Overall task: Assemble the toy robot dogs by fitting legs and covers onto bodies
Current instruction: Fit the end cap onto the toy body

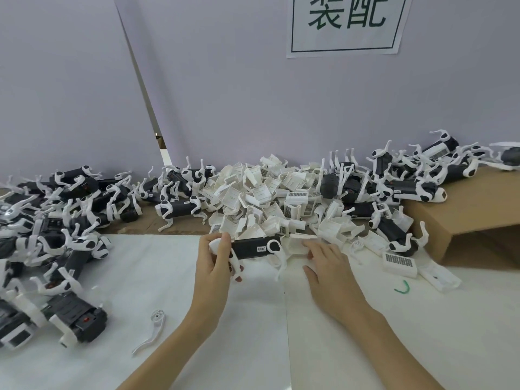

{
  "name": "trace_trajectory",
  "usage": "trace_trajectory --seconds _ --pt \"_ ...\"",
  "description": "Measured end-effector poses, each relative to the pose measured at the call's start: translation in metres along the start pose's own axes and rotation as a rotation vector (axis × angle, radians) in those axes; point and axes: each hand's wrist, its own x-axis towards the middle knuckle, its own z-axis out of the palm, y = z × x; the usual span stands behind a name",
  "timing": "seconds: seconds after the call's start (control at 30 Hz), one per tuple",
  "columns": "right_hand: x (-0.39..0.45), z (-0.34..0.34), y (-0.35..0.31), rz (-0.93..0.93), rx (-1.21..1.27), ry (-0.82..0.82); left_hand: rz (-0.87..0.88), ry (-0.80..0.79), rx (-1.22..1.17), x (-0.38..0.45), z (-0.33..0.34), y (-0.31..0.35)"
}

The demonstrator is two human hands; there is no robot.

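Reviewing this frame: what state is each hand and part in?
Left hand: grips the dog body.
Dog body: held off the table, legs fitted.
Right hand: fingers on a white cover.
White cover: at the pile's edge, not fitted.
Loose leg: lying flat, unattached.
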Motion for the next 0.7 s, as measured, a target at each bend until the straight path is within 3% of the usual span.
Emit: trace_trajectory --seconds 0.2,0.4,0.7 --pt "-0.002 -0.008 -0.001 0.053 0.198 0.256 0.019 -0.018 0.005 -0.002 0.004 0.001" --pt "0.000 0.001 0.005 -0.037 0.023 -0.033 0.018 -0.020 0.016 -0.002 0.006 0.001" --pt "0.003 0.002 0.009 0.040 -0.002 0.101 0.028 -0.074 0.094 -0.006 0.007 0.003"
